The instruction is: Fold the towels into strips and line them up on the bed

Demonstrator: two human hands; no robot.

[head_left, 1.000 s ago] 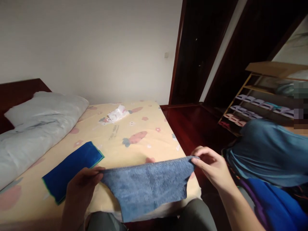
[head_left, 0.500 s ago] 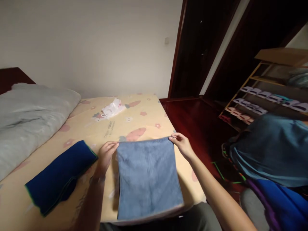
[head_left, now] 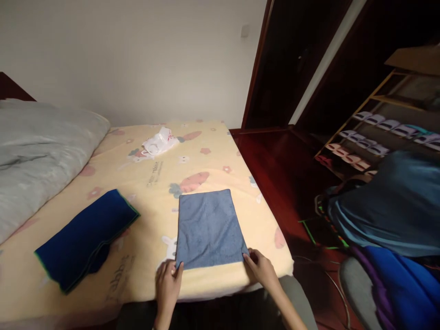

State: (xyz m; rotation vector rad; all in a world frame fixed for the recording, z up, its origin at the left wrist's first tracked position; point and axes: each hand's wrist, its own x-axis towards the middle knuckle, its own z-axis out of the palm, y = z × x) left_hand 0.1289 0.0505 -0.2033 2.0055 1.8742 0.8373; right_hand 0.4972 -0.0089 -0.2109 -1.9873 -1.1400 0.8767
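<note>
A grey-blue cloth (head_left: 209,229) lies flat on the bed's patterned yellow sheet (head_left: 151,238), close to the front edge. Thumb and fingers of my left hand (head_left: 169,282) pinch its near left corner. At the near right corner, my right hand (head_left: 259,266) grips the cloth between thumb and fingers. A folded dark blue cloth (head_left: 85,238) with green edging rests on the sheet to the left, touched by neither hand.
Farther back on the bed is a crumpled white plastic bag (head_left: 161,143). A grey quilt (head_left: 44,156) covers the left side. Right of the bed are a shoe rack (head_left: 364,103) with slippers and a heap of blue fabric (head_left: 385,211).
The grey-blue cloth has come down flat onto the sheet. Both hands have moved from its far corners to its near corners. The camera view has shifted slightly.
</note>
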